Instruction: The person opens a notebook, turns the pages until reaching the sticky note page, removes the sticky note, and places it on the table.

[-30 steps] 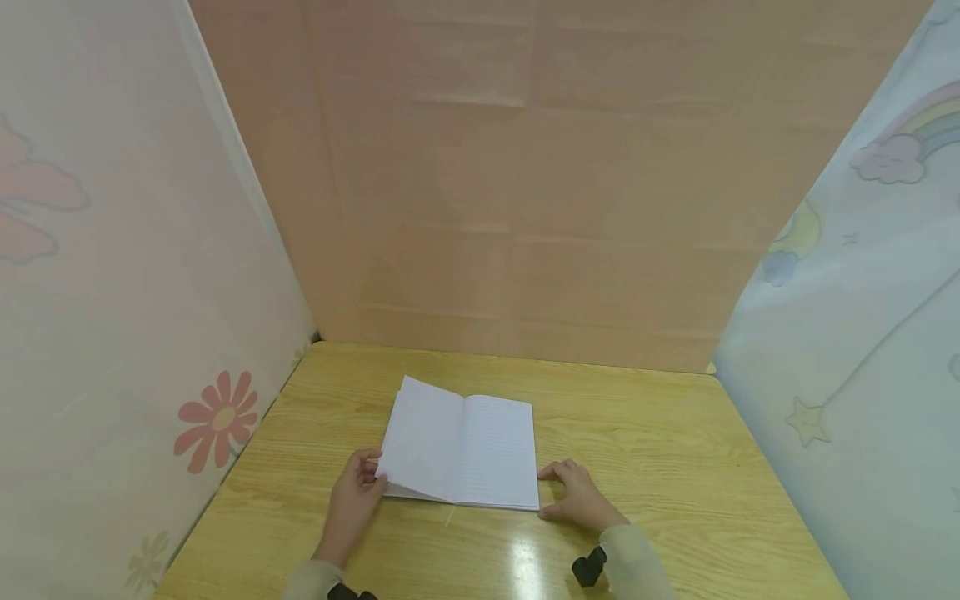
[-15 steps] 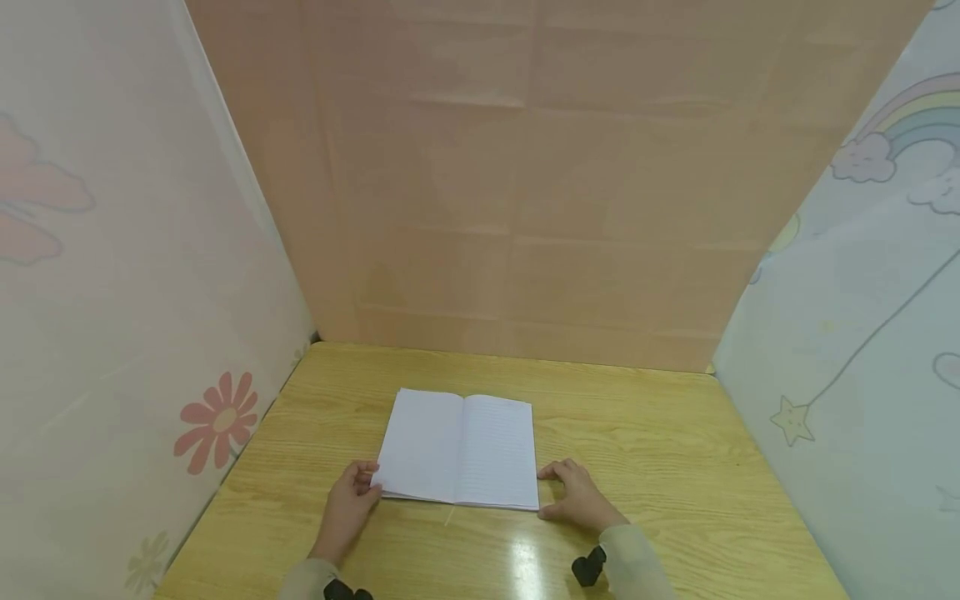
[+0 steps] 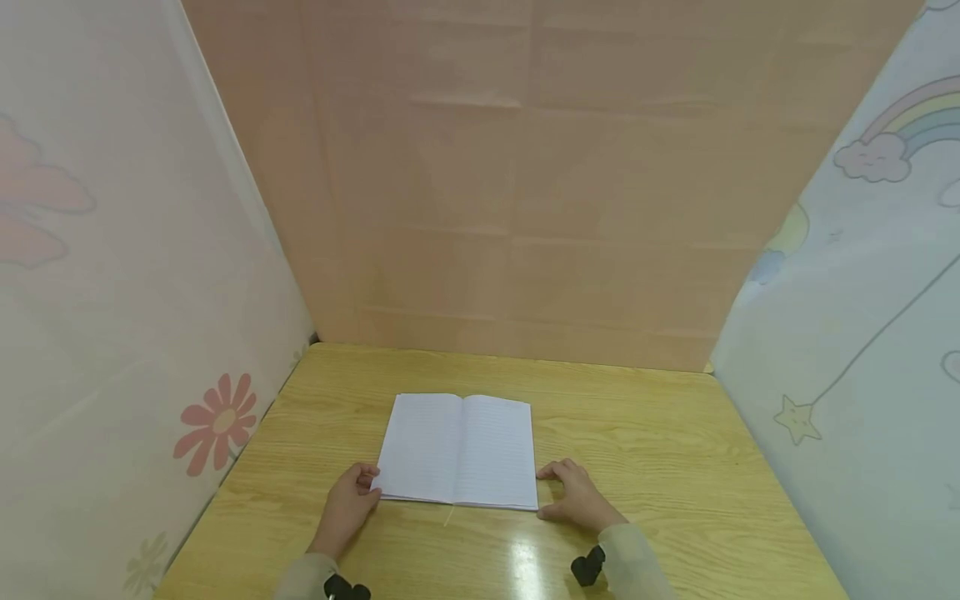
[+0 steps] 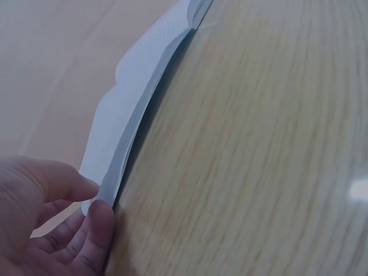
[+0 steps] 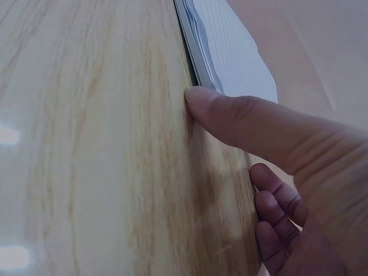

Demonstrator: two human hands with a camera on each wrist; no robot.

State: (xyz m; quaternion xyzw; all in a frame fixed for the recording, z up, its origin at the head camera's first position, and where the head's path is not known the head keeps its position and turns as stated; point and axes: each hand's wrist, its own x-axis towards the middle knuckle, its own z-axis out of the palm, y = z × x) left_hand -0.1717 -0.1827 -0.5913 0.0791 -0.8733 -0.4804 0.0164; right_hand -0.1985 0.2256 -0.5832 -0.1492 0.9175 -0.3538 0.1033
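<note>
An open notebook (image 3: 495, 450) with lined white pages lies on the wooden table, its thin ribbon marker (image 3: 448, 517) trailing below the spine. My left hand (image 3: 347, 506) is at the near left corner, thumb and a finger pinching the notebook's edge; in the left wrist view the pages (image 4: 132, 86) run away from these fingertips. At the right edge my right hand (image 3: 577, 498) rests with thumb and fingers apart and loosely bent. The right wrist view has the thumb (image 5: 230, 115) tip right at the near corner, the other fingers lower down beside the edge.
The wooden table (image 3: 637, 433) carries a bright light reflection near its front. A tan sheet (image 3: 517, 183) hangs behind it. White patterned panels stand on the left (image 3: 135, 250) and right (image 3: 847, 333). Black wrist devices (image 3: 588, 566) sit at both sleeves.
The lifted left page has come down flat onto the left side, and lines now show on it. My left hand has moved slightly left and down with it. The right hand has stayed in place.
</note>
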